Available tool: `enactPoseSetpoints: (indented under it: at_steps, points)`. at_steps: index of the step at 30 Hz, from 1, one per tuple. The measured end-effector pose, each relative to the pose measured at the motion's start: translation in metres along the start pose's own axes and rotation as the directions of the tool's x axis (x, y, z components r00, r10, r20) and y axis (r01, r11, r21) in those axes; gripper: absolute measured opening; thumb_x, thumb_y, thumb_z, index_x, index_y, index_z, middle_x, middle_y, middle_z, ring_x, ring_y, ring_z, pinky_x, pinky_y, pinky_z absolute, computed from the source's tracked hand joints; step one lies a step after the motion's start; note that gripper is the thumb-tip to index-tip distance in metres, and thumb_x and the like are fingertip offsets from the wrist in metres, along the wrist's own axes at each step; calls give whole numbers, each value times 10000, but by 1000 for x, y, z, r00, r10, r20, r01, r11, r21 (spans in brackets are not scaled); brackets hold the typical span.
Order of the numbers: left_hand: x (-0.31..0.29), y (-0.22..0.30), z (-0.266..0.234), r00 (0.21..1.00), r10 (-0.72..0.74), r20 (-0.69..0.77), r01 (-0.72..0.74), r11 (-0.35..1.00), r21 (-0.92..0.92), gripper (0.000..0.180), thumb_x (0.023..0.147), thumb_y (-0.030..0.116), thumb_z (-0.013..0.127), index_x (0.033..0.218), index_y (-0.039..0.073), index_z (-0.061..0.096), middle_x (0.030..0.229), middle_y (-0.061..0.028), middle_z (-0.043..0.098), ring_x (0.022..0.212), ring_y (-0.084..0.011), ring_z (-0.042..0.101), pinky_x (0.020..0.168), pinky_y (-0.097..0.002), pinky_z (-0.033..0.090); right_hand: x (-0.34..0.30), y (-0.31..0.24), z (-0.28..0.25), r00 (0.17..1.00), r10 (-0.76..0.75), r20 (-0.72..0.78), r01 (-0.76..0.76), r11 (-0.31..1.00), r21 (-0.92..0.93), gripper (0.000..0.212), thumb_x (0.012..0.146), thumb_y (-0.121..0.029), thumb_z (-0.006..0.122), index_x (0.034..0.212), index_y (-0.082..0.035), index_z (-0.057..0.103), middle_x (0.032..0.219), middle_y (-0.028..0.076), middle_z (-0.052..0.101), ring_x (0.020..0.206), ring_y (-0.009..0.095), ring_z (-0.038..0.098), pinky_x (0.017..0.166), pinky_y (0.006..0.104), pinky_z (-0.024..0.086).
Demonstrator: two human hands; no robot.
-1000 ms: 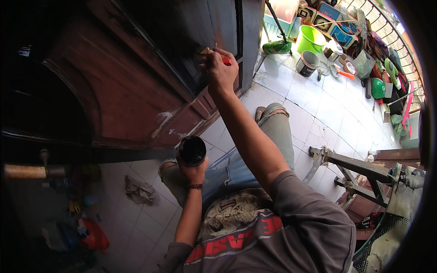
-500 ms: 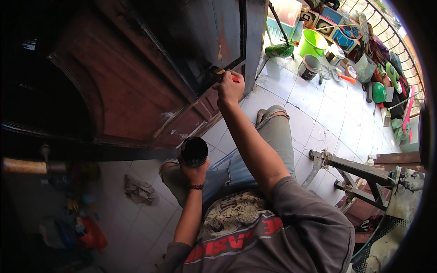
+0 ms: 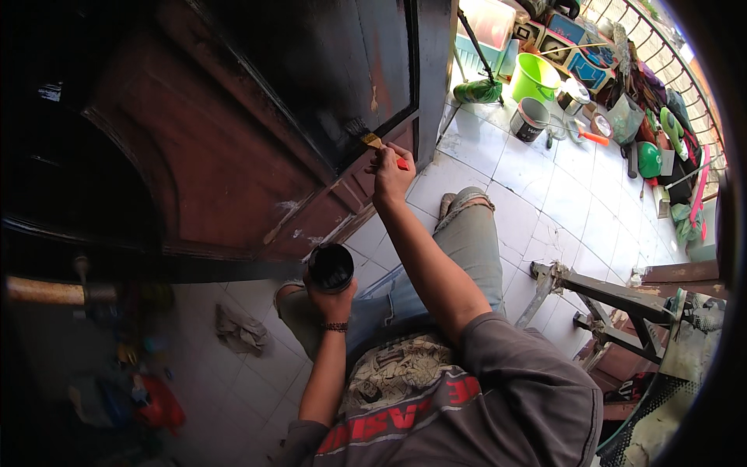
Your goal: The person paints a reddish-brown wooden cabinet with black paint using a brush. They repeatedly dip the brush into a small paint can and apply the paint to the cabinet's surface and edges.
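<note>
My right hand is closed round the red handle of a paintbrush. Its dark bristles meet the lower part of a door panel streaked with black paint, with bare greyish and reddish patches near its right side. Below and to the left, my left hand grips a cup of black paint, held upright with its mouth facing up. The cup hides part of the fingers. Around the painted panel the door shows reddish-brown wood, and black covers its curved section at left.
A grey bucket and a green bucket stand at upper right among boxes and bags by a railing. A metal stand is close on my right. A crumpled cloth lies on the tiled floor at left.
The brush bristles have moved slightly up and left across the panel, and my right hand has shifted a little down. The paint cup is a touch lower, still in my left hand.
</note>
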State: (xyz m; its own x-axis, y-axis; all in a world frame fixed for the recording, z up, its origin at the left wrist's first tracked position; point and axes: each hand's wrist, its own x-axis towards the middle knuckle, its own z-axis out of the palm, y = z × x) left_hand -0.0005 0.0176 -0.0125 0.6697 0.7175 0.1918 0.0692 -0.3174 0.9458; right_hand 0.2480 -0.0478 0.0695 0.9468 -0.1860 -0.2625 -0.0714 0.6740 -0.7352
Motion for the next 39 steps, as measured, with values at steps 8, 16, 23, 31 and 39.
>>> enactPoseSetpoints:
  at_steps: [8,16,23,31,39]
  points:
    - [3,-3,1,999,37,15,-38,998,55,897,554,141,860,1334,-3,440,1252,-139,543,1163,-262,562,1043,-391,427,2,-172,145,866,-413,281,344,902,262,267,905,-141,673,1075,36,566,826,118,636,695,156,632,571,299,557]
    - [3,2,5,999,39,3,-40,999,16,908,550,144,859,1339,-5,435,1257,-143,539,1166,-267,562,1039,-392,433,32,-60,47,967,-200,158,179,974,138,249,907,-121,666,1087,18,565,804,109,640,610,151,614,547,278,530]
    - [2,0,2,999,18,36,-20,999,51,924,544,139,861,1349,1,429,1267,-143,543,1170,-265,565,1046,-395,431,43,-94,102,918,-361,163,391,891,-230,232,883,-105,634,1052,51,598,793,94,640,638,135,614,540,281,534]
    - [3,-11,2,999,46,22,-49,990,136,915,548,134,860,1346,5,433,1273,-137,543,1173,-262,566,1045,-397,434,1,-157,117,870,-279,406,170,944,283,283,895,-134,716,1095,32,603,856,101,665,727,151,656,612,284,556]
    - [3,-6,7,998,53,40,-54,998,19,880,550,138,854,1326,9,460,1234,-128,568,1145,-248,581,1026,-385,446,26,-52,32,993,-92,69,111,925,-364,234,894,-151,631,1011,51,613,869,119,656,701,151,655,595,285,574]
